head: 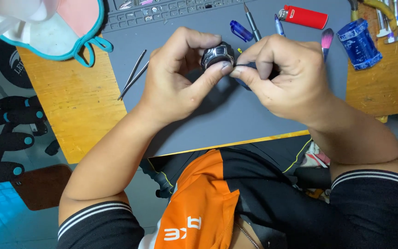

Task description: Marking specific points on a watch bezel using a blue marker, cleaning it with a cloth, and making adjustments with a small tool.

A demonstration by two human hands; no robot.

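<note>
My left hand (176,76) grips a small round metal watch case (217,55) between thumb and fingers, holding it above the grey work mat (222,115). My right hand (282,76) is closed around a dark blue tool whose body is mostly hidden in my fist, and its tip meets the right side of the watch case. The two thumbs touch just below the case.
Tweezers (133,74) lie on the mat left of my left hand. A screwdriver (252,20), small blue pieces (240,30), a red lighter (304,16), a brush (326,39) and a blue container (359,44) lie at the back right. A white tray (47,27) sits on the wooden bench.
</note>
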